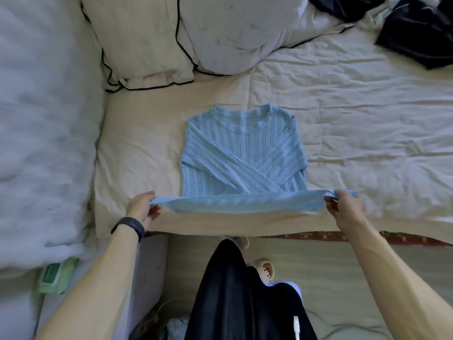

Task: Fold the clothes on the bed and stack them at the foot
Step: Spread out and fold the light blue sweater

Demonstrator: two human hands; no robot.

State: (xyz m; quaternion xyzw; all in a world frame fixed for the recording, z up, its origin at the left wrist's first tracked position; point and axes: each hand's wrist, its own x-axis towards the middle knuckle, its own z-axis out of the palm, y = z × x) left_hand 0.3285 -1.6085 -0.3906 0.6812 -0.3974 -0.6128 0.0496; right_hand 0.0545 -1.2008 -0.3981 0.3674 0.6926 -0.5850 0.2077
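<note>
STEP: bottom fold | light-blue knit sweater [242,153] near bed [343,119] front edge, sleeves crossed | left hand [142,207], right hand [343,207] each pinch 1 hem corner, keeping hem taut, square.

No writing, brand or number can be read anywhere here. The green packet [56,276] at the lower left carries a paler panel, but it is too blurred to make out any letters. The dark wristband [130,227] on the left wrist has a dark face with nothing legible on it.
</note>
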